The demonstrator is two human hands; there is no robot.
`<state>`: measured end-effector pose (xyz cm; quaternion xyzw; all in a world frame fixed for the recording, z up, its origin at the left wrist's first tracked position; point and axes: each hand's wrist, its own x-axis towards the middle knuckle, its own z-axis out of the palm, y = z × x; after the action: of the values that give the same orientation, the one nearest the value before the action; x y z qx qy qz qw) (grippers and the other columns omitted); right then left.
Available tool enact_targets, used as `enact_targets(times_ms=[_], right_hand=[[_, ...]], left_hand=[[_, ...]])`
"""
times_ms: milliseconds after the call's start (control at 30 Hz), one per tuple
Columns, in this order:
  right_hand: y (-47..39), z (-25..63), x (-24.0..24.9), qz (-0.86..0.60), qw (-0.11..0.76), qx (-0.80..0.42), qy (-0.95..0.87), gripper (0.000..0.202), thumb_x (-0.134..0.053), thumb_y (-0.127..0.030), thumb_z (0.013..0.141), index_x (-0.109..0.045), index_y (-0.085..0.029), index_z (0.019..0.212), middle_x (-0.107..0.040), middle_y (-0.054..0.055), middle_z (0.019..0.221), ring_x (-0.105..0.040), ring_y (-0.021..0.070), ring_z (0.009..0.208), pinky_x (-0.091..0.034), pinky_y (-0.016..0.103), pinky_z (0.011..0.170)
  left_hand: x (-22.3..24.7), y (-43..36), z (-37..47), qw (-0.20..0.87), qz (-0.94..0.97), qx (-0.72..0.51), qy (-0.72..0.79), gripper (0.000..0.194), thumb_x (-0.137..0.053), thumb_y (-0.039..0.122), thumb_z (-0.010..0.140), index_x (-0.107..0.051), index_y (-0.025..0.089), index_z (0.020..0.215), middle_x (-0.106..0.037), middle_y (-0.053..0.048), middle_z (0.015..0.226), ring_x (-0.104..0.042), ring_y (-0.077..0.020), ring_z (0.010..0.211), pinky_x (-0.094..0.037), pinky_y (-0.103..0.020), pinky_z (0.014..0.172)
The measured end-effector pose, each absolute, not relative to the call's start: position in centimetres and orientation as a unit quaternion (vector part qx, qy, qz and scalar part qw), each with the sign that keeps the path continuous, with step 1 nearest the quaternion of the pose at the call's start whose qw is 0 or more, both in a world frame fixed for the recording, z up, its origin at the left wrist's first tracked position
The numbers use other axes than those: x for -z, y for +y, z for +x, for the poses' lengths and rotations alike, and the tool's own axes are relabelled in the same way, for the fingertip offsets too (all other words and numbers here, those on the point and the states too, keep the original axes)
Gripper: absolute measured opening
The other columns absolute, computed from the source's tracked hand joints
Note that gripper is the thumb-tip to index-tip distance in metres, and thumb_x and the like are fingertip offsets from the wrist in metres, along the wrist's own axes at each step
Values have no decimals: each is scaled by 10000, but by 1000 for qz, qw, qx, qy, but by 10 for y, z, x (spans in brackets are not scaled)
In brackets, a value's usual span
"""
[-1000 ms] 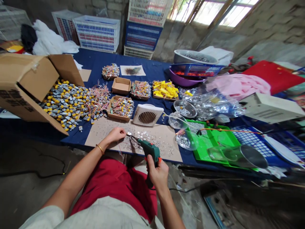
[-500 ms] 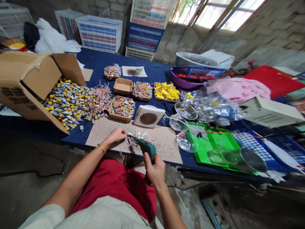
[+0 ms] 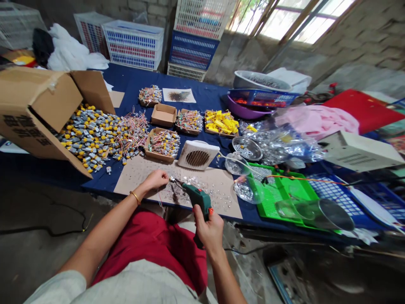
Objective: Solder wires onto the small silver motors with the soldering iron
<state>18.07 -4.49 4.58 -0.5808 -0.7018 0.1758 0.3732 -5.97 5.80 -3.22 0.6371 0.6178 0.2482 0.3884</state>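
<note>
In my right hand (image 3: pixel 209 228) is a green pistol-grip soldering gun (image 3: pixel 198 196) with an orange-red part behind the body; my fingers wrap its handle. Its slim metal tip points left, toward my left hand (image 3: pixel 158 179). That hand is closed in a pinch on a small motor (image 3: pixel 171 179), mostly hidden by the fingers and too small to see in detail. Thin wires (image 3: pixel 160 197) hang below the fingers. The tip is at or very near the motor; I cannot tell whether they touch. Both hands are above a cardboard sheet (image 3: pixel 129 179) scattered with small shiny bits and dark stains.
A tipped carton (image 3: pixel 19 105) spills loose motors (image 3: pixel 91 135) at left. Small boxes of wired motors (image 3: pixel 163 143) and yellow parts (image 3: pixel 221 122) stand behind a white vent fan (image 3: pixel 198 155). Bowls of metal pieces (image 3: pixel 243 190) and a green tray (image 3: pixel 268 202) lie right.
The soldering gun and my right hand have shifted slightly right and down, drawing the tip back a little. My left hand has barely moved.
</note>
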Motion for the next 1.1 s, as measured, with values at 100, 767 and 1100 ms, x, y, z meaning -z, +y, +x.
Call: enact_targets(times_ms=[100,767,1100], right_hand=[[-54,189,-46,-612,380,-200,-664,444,-515,-523,897,-569,-197,601,-570,19,488,-550,162,484,-392,260,499],[-74,204,-44,-666,396,-275,-569,533,-516,-633,849,-561,-198,544,-596,41,467,-585,183,461,-435,278,495],[-78,202,-53,-661,395,-254,-585,522,-525,-613,854,-586,-197,546,-587,34,455,-553,174,429,-420,280,481]], left_hand=[[31,57,-60,387,637,-249,618,180,-515,236,681,-667,144,648,-623,-7,570,-554,-131,566,-362,-221,559],[31,56,-63,412,629,-256,607,166,-512,236,667,-641,135,645,-609,-7,576,-523,-110,541,-349,-206,524],[9,44,-72,392,614,-280,625,183,-562,224,750,-682,134,855,-662,-34,767,-558,-123,653,-430,-228,629]])
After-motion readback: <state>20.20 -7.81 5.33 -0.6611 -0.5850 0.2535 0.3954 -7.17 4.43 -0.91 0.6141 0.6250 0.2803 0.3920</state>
